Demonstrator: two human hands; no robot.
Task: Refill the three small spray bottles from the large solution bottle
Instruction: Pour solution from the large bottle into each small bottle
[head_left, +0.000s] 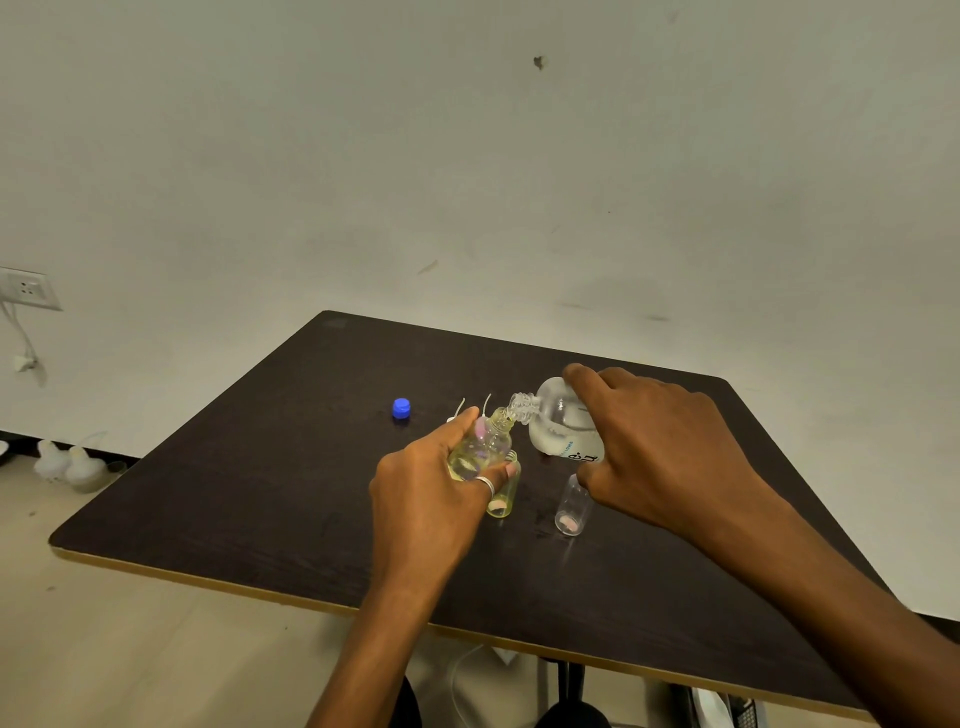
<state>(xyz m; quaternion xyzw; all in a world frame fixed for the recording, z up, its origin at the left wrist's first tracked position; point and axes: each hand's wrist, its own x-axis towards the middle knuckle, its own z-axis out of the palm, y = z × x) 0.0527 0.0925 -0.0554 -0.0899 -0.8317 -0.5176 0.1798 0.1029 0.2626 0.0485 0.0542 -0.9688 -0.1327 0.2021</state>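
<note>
My right hand grips the large clear solution bottle, tipped to the left with its open threaded neck at the mouth of a small bottle. My left hand holds that small clear bottle tilted, with yellowish liquid inside. A second small bottle with yellowish liquid stands just behind my left fingers. A third small bottle, clear, stands uncapped below my right hand. The blue cap lies on the table to the left. White spray tops with thin tubes lie behind my left hand, partly hidden.
The dark wooden table has a light edge and stands against a pale wall. A wall socket with a hanging cable sits far left. Pale objects rest on the floor at the left.
</note>
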